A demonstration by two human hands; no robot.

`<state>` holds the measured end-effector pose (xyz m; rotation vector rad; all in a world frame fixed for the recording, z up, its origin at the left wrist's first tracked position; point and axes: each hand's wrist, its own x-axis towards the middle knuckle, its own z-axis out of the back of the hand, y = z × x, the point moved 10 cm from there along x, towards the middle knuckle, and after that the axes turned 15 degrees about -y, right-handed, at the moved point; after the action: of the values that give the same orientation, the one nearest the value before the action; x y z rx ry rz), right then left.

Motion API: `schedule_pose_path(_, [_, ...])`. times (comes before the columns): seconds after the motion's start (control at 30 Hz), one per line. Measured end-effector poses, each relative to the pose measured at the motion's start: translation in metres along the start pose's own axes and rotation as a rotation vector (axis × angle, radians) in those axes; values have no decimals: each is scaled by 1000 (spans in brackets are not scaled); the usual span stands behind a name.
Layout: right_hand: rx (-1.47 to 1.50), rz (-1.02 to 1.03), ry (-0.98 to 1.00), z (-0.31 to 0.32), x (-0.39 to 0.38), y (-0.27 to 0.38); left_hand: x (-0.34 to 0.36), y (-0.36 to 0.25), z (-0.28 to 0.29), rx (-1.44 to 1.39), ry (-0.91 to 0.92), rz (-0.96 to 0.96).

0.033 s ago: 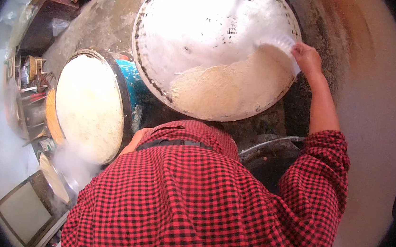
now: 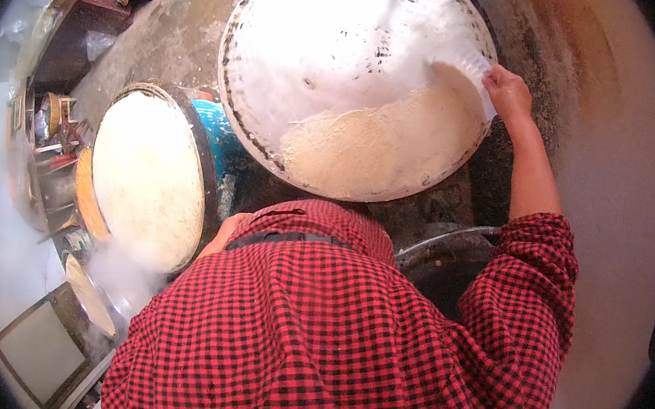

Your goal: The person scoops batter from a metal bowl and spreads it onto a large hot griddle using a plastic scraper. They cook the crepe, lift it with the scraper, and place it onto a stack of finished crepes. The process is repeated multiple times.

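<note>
At the far right rim of a large round white pan [image 2: 312,37], my right hand [image 2: 508,92] is closed on a thin white sheet with a ridged edge [image 2: 473,67], which looks like a scraper. It stands against a bed of pale, grainy meal [image 2: 365,141] along the pan's near side. Only a strip of my left hand [image 2: 224,234] shows beside my body at the lower left; its fingers are hidden, so I cannot tell what it touches.
A round, pale-topped drum [image 2: 148,179] stands left of the pan, beside a blue container [image 2: 213,126]. Steam [image 2: 128,268] rises at the drum's near edge. A dark tub [image 2: 448,263] sits by my right elbow. Shelves with clutter [image 2: 54,139] line the far left.
My right hand and the white ridged sheet have shifted very slightly away from me along the rim. Nothing else has visibly moved.
</note>
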<state>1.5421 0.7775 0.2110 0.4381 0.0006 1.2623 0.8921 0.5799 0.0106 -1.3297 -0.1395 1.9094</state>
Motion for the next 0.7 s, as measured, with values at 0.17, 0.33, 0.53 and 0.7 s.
schedule_pose_path(0.17, [247, -53, 97, -1, -30, -9, 0, 6, -5, -23, -10, 25])
schedule_pose_path(0.33, [-65, 167, 388, 2, -41, -23, -3, 13, -3, -24, -15, 52])
schedule_pose_path(0.53, [-134, 378, 43, 5, 60, 5, -12, 28, 3, -43, -38, 81])
schedule_pose_path(0.7, [-157, 323, -79, -4, 108, 33, -8, 54, 4, -77, -43, 91])
